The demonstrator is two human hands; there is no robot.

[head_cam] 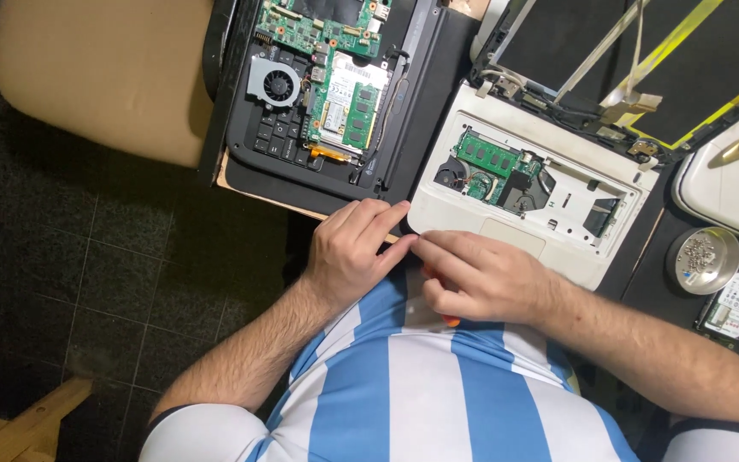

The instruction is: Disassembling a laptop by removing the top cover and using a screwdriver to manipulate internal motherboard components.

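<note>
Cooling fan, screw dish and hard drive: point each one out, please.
Cooling fan [277, 83], head view, on its round hub.
Screw dish [680, 272], head view, on its metal rim.
Hard drive [735, 308], head view, on its labelled top.

Orange tool [450, 321] mostly hidden inside right hand [472, 278]; hard drive [733, 308] edge-cropped.
</note>
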